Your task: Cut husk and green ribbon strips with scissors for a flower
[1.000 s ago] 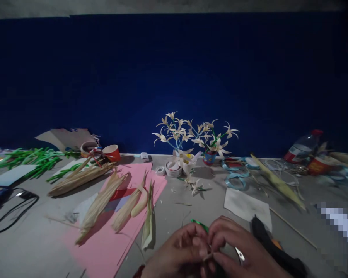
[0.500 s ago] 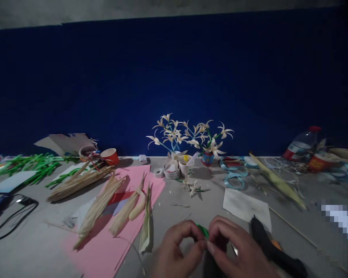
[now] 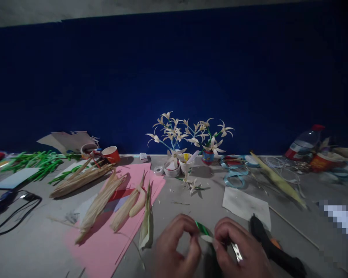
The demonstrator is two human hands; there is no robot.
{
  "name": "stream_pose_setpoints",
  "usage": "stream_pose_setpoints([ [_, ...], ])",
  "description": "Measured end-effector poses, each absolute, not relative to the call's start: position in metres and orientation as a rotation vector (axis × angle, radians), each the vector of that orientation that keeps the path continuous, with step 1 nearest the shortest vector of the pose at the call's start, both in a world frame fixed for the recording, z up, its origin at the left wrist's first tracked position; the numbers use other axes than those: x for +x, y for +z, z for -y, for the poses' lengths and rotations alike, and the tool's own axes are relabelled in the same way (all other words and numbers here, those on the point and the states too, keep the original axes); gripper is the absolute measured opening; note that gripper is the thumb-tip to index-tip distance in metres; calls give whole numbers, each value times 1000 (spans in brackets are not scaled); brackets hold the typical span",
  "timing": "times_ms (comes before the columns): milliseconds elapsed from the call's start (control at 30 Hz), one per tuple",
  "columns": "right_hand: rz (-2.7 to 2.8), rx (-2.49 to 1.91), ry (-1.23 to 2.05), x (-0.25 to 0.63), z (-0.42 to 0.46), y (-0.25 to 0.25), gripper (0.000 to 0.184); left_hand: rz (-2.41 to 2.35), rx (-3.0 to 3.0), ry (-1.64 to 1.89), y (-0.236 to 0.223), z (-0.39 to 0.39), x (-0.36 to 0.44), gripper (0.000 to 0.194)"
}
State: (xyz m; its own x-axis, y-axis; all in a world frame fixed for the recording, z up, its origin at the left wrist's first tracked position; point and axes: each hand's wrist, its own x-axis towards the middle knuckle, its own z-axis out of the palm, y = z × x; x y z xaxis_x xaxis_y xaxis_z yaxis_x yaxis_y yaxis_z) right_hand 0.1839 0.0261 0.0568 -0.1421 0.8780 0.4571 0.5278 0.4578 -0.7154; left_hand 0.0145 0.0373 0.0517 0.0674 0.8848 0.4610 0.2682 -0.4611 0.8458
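My left hand (image 3: pixel 178 245) is closed, thumb and forefinger curled together in a pinch; what lies between the tips is hidden. My right hand (image 3: pixel 239 247) is closed on a small pale husk petal (image 3: pixel 207 239) that points toward the left fingertips. Just behind the petal, a green strip (image 3: pixel 202 227) runs between the two hands; I cannot tell whether either hand holds it. A shiny metal piece (image 3: pixel 237 252) with small holes shows under the right hand's fingers, its kind unclear. A loose husk flower (image 3: pixel 195 187) lies on the table ahead.
Husk flowers (image 3: pixel 174 133) stand in small cups at the back. Dried corn husks (image 3: pixel 100 206) lie across pink paper (image 3: pixel 101 256) on the left. A black glue gun (image 3: pixel 274 251) and white paper (image 3: pixel 246 206) lie right. Blue ribbon (image 3: pixel 234 179) and a bottle (image 3: pixel 304 143) are farther back.
The hands have moved slightly apart from touching fingertips. The pale petal now shows between them, and more of the green strip and metal piece is visible.
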Motion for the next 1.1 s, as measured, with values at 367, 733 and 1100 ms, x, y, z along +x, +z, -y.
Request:
stream_pose_setpoints([
  [367,1929,-1213,447,186,-29,61,18,-1083,1910,1336,58,-40,24,13],
  [733,1901,-1201,395,191,-28,64,18,-1185,1766,1182,60,-41,7,11],
  [1100,1922,-1165,236,189,-25,71,17,-1255,2013,1393,57,-45,20,16],
])
